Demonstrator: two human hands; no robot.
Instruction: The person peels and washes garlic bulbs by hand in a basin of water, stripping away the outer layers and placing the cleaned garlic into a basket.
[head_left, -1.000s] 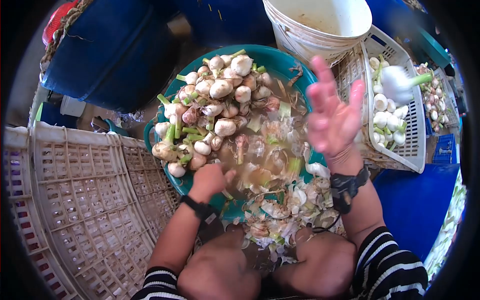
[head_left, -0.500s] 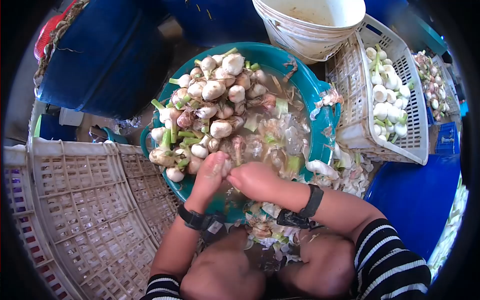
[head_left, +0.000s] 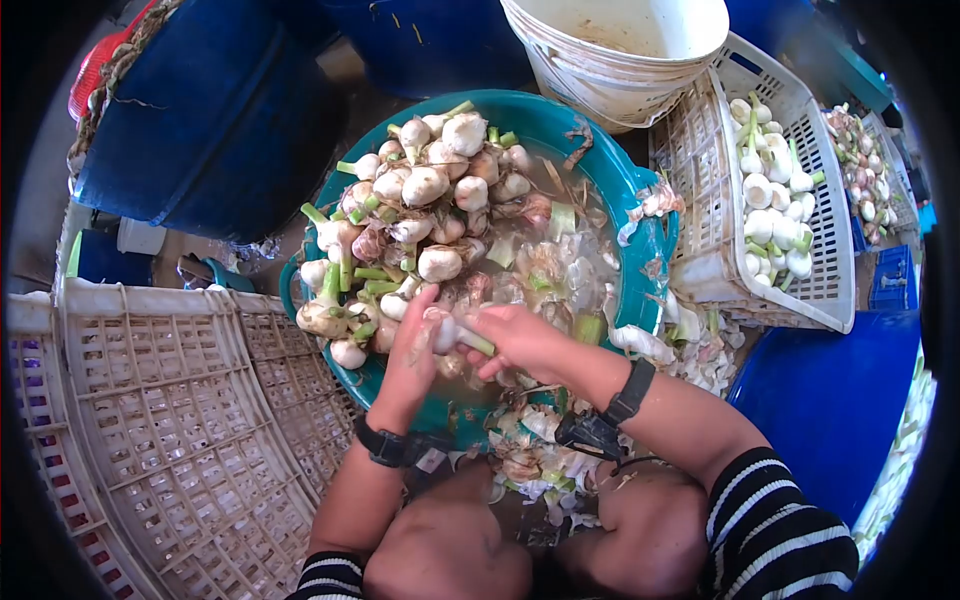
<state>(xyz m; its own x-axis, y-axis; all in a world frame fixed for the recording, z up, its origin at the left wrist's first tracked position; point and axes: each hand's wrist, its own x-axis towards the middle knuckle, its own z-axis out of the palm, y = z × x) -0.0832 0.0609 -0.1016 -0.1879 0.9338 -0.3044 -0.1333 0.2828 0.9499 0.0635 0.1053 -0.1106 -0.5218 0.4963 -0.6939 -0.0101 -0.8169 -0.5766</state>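
Over the near part of a green tub [head_left: 625, 165], my left hand [head_left: 408, 352] is wrapped round a garlic bulb [head_left: 447, 333] whose short green stem points right. My right hand [head_left: 515, 340] has its fingers closed on the same bulb's stem side. Heaped at the tub's left are unpeeled garlic bulbs [head_left: 425, 185] with cut stems. Murky water with loose skins [head_left: 550, 275] fills the rest of the tub. More peeled skins [head_left: 530, 450] lie at the near rim, between my knees.
A white bucket [head_left: 620, 60] stands behind the tub. To the right, a white crate [head_left: 700, 200] holds peeled garlic [head_left: 775, 190], with a blue container [head_left: 830, 400] in front of it. Plastic crates [head_left: 170, 400] stand at the left, below a blue barrel [head_left: 230, 110].
My right hand, earlier raised and open at the right while a white bulb flew toward the crate, has come down to my left hand. A garlic bulb now shows between them.
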